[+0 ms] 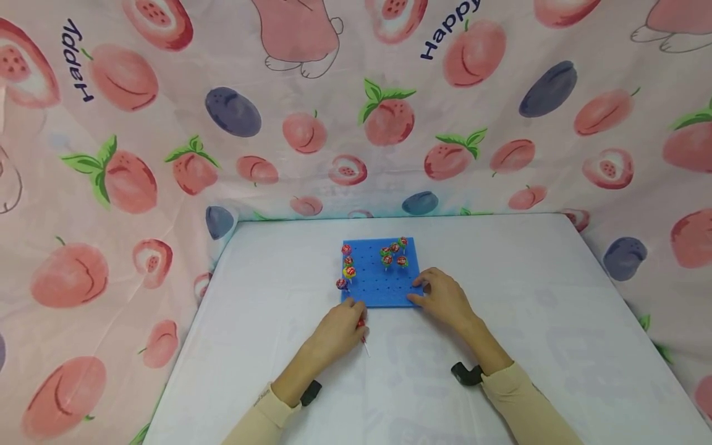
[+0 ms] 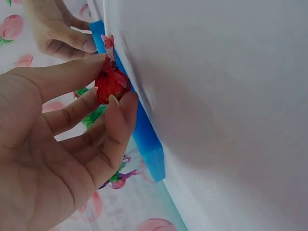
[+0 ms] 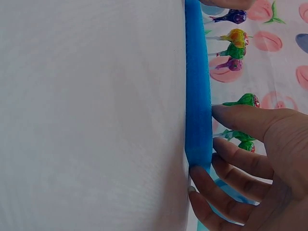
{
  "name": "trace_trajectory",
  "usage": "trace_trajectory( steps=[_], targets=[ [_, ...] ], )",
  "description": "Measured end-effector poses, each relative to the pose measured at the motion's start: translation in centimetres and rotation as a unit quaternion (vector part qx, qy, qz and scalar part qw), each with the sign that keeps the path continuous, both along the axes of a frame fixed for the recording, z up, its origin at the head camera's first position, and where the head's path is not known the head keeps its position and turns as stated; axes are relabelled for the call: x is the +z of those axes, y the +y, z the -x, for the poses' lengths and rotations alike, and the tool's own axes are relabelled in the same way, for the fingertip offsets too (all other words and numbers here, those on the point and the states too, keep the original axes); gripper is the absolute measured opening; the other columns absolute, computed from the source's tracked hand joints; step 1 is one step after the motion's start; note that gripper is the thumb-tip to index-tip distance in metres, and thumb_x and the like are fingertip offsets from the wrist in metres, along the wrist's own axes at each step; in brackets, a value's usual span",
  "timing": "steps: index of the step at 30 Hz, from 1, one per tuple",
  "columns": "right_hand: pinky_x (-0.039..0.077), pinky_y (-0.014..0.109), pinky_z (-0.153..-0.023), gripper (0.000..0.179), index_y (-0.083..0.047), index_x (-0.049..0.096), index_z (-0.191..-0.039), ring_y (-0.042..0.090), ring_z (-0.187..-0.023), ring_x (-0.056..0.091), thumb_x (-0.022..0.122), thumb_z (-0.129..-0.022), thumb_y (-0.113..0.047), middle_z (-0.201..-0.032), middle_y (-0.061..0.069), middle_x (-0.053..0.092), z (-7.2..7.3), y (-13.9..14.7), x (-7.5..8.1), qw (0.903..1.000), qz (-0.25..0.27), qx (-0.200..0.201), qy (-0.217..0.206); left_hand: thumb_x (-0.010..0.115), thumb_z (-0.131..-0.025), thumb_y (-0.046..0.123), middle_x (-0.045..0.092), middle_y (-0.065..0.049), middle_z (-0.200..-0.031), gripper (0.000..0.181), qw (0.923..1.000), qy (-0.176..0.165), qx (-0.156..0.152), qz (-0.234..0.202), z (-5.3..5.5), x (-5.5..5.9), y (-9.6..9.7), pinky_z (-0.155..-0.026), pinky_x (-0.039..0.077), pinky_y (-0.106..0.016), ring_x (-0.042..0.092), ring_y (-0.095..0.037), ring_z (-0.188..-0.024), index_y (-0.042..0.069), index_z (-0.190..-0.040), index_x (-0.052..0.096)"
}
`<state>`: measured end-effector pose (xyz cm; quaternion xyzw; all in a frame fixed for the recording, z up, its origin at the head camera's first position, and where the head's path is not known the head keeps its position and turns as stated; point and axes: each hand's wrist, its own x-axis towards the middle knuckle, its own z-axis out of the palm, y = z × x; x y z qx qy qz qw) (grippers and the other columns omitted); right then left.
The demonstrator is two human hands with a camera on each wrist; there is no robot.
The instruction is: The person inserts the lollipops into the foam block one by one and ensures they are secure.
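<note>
In my left hand (image 1: pixel 336 334) is a red-wrapped lollipop (image 2: pixel 113 84), its head pinched between thumb and fingertips. The lollipop's white stick (image 1: pixel 367 349) points back toward me. This hand is at the near left corner of a blue pegboard (image 1: pixel 384 299) with rows of small holes. My right hand (image 1: pixel 445 300) rests at the board's near right corner, thumb and fingers loosely bent; its fingertips (image 3: pixel 199 173) touch the board's edge. Along the board's left side stand a pink lollipop (image 1: pixel 347 249), a green one (image 1: pixel 348 261), a yellow one (image 1: pixel 349 272) and a purple one (image 1: pixel 342 283).
Several green-wrapped lollipops (image 1: pixel 387 261) stand in the board's far right part. The board lies on a white-covered table (image 1: pixel 267 278). Behind and at both sides hangs a fruit-print cloth (image 1: pixel 334 123). A black wrist mount (image 1: pixel 466 374) is by the right wrist.
</note>
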<state>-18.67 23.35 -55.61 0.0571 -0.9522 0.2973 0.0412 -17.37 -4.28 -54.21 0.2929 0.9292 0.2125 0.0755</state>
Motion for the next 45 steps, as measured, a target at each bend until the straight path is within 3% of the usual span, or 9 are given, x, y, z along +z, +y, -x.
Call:
trace_trajectory(
  steps=[5,9,15,23,34,45],
  targets=[
    [0.056,0.039,-0.077,0.03,-0.01,0.078,-0.103,0.02,-0.09,0.064,0.088,-0.086,-0.033,-0.114,0.006,0.07,0.0,0.1,-0.1,1.0,-0.001,-0.001,0.005,0.078,-0.096,0.019,0.058,-0.001,-0.093,0.018,0.9992,-0.03,0.006,-0.025,-0.3,1.4,-0.1,-0.067,0.05,-0.022,0.055,-0.014,-0.079,0.008,-0.107,0.069],
    [0.057,0.039,-0.076,0.03,-0.011,0.078,-0.102,0.02,-0.09,0.065,0.088,-0.085,-0.032,-0.113,0.005,0.07,-0.1,0.1,-0.2,1.0,0.002,-0.001,0.007,0.077,-0.097,0.019,0.062,-0.004,-0.103,0.023,0.9985,-0.031,0.008,-0.044,-0.3,2.4,-0.1,-0.072,0.054,-0.023,0.057,-0.014,-0.085,0.005,-0.114,0.07],
    [0.056,0.038,-0.075,0.029,-0.011,0.078,-0.101,0.019,-0.089,0.064,0.089,-0.084,-0.031,-0.113,0.005,0.07,0.0,0.2,-0.4,0.9999,0.007,0.001,0.012,0.08,-0.094,0.018,0.06,-0.001,-0.107,0.024,0.9959,0.01,0.005,-0.089,0.0,3.9,-0.5,-0.073,0.055,-0.021,0.059,-0.012,-0.086,0.005,-0.113,0.072],
    [0.057,0.039,-0.077,0.029,-0.012,0.078,-0.102,0.018,-0.09,0.064,0.089,-0.085,-0.032,-0.114,0.004,0.069,0.0,0.3,-0.4,1.0,0.008,-0.003,0.004,0.086,-0.088,0.015,0.058,0.001,-0.104,0.024,0.9865,0.066,0.01,-0.149,1.1,5.5,-0.9,-0.075,0.056,-0.023,0.063,-0.012,-0.09,0.01,-0.108,0.073],
    [0.057,0.04,-0.079,0.028,-0.011,0.077,-0.103,0.019,-0.092,0.065,0.088,-0.085,-0.031,-0.114,0.005,0.07,0.0,0.2,-0.4,0.9999,0.016,-0.001,0.004,0.086,-0.088,0.01,0.058,-0.002,-0.107,0.023,0.9737,0.139,0.014,-0.18,2.5,5.5,-1.3,-0.073,0.056,-0.024,0.062,-0.014,-0.087,0.009,-0.106,0.073],
    [0.058,0.04,-0.08,0.028,-0.012,0.077,-0.103,0.02,-0.093,0.065,0.088,-0.086,-0.031,-0.115,0.005,0.069,0.0,0.1,-0.2,0.9999,0.014,-0.001,0.001,0.085,-0.087,0.004,0.06,-0.004,-0.107,0.021,0.9692,0.16,0.026,-0.185,4.0,6.2,-0.9,-0.073,0.058,-0.025,0.066,-0.015,-0.091,0.006,-0.105,0.074]
  ],
)
